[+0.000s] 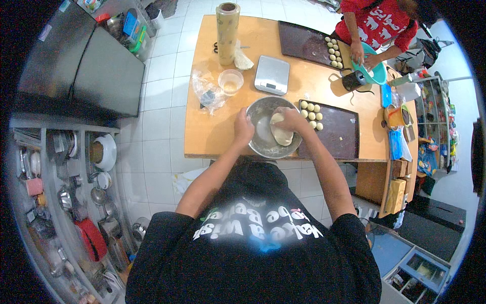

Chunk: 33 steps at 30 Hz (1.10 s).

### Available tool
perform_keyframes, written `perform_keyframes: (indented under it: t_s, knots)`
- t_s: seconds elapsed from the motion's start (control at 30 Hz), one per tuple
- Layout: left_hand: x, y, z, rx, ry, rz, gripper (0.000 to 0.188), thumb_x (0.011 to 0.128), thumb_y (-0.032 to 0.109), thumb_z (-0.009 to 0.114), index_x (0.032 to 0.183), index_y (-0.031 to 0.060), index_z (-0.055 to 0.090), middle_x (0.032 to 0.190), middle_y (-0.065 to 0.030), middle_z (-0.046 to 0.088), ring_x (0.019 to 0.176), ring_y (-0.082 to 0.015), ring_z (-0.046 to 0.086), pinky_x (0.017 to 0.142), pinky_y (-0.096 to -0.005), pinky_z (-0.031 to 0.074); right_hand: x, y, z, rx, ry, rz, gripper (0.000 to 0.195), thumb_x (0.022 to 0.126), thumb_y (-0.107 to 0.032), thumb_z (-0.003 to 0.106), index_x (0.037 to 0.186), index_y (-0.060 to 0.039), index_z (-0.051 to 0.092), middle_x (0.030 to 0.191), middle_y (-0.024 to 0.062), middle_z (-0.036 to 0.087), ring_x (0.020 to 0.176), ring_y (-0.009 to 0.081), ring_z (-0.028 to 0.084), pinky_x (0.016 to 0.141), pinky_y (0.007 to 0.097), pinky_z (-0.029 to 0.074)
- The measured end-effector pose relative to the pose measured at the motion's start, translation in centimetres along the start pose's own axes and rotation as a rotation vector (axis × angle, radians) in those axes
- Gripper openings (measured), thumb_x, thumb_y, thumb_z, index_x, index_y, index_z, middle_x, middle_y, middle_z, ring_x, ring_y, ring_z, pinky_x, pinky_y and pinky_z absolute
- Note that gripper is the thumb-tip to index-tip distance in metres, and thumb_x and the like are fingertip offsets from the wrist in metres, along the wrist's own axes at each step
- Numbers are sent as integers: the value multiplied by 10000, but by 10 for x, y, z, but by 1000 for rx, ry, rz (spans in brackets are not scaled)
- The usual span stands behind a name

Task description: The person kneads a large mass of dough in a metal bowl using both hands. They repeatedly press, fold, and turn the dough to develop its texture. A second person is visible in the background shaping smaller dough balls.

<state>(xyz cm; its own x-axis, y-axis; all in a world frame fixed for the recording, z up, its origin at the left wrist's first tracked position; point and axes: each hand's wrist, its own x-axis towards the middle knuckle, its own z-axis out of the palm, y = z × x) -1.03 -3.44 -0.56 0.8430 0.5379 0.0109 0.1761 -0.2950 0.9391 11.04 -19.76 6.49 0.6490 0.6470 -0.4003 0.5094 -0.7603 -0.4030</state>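
Observation:
A metal mixing bowl [262,146] stands at the front edge of the wooden table, with a pale lump of dough [282,135] in its right half. My left hand [243,127] grips the bowl's left rim. Inside the bowl, my right hand [289,119] has hold of the dough's upper part, the fingers partly hidden. Right beside the bowl lies a dark baking tray [338,129], with several small dough balls [311,114] in rows at its left end. A digital kitchen scale [272,74] sits just behind the bowl.
Across the table [201,138], a person in red works in a turquoise bowl [376,72] beside a gooseneck kettle [352,80]. A second tray [303,41] holds more dough balls. Left of the scale are a plastic tub [231,81], a plastic bag [207,95] and an upright cling film roll [227,36].

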Motion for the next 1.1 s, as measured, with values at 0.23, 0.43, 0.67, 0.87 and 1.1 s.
perform_keyframes:
  t_s: [0.23,0.43,0.67,0.87,1.1]
  knots:
    - [11,-12,-22,-53,77,-102,348,788,-83,486,1114,4,572,988,-246,631,967,-420,610,844,-458,475,-14,-13,-7,329,189,106,478,802,-391,746,1168,-102,639,1090,157,680,1013,312,656,883,414,507]
    - [7,-9,-22,14,22,-32,357,793,-83,478,1122,5,584,1002,-241,628,987,-412,605,857,-454,470,-17,-22,-2,600,383,-24,455,851,-364,705,1202,-83,633,1118,184,668,1071,265,629,910,388,491]
    - [10,-6,-22,28,42,-53,407,757,-93,477,1134,9,587,1035,-241,616,986,-422,590,863,-454,472,-11,-51,8,385,35,137,448,815,-467,688,1022,-70,691,1089,155,678,1050,306,629,911,415,473]
    - [10,-10,-19,-11,74,-26,457,729,-100,442,1151,6,581,1032,-248,605,1017,-422,565,898,-467,447,-2,-57,35,-111,336,-68,385,814,-445,660,928,-77,651,884,142,660,891,352,641,776,464,508]
    - [10,-5,-18,-20,40,-50,378,790,-77,442,1141,-19,567,1046,-260,591,1019,-436,555,892,-478,438,14,-69,60,-50,458,-234,273,835,-349,612,908,-97,687,860,128,672,777,322,661,700,466,523]
